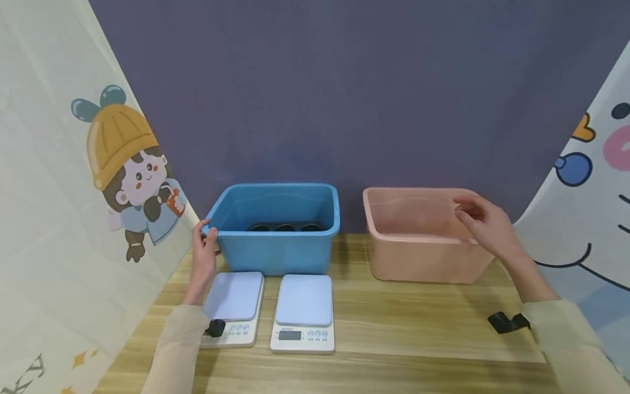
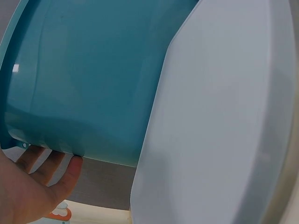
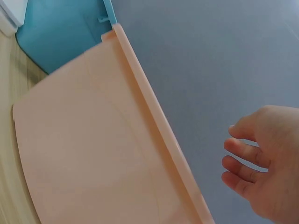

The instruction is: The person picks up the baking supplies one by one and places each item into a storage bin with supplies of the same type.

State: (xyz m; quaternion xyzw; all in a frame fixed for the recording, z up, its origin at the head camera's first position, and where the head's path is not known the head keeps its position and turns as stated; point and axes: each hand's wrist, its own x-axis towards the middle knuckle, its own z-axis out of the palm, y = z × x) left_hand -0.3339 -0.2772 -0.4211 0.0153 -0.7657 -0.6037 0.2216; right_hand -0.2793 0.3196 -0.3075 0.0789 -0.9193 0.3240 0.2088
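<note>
A blue plastic bin (image 1: pixel 275 253) stands at the back left, and several dark round-topped objects (image 1: pixel 284 227) show partly inside it. At its front left corner, my left hand (image 1: pixel 203 257) grips the rim with thumb and fingers; the left wrist view shows fingertips (image 2: pixel 74 163) against the bin's side. A pink bin (image 1: pixel 428 260) stands to the right of the blue one. My right hand (image 1: pixel 487 224) hovers over the pink bin's right part, fingers loosely bent and holding nothing. In the right wrist view it is apart from the rim (image 3: pixel 154 107).
Two white kitchen scales lie before the blue bin: a left scale (image 1: pixel 235 298) under the left forearm and a right scale (image 1: pixel 303 306). A black strip (image 1: pixel 507 323) is by the right sleeve. Behind the bins hangs a dark curtain (image 1: pixel 344 109); printed sheets (image 1: pixel 44 164) flank the wooden table (image 1: pixel 394 339).
</note>
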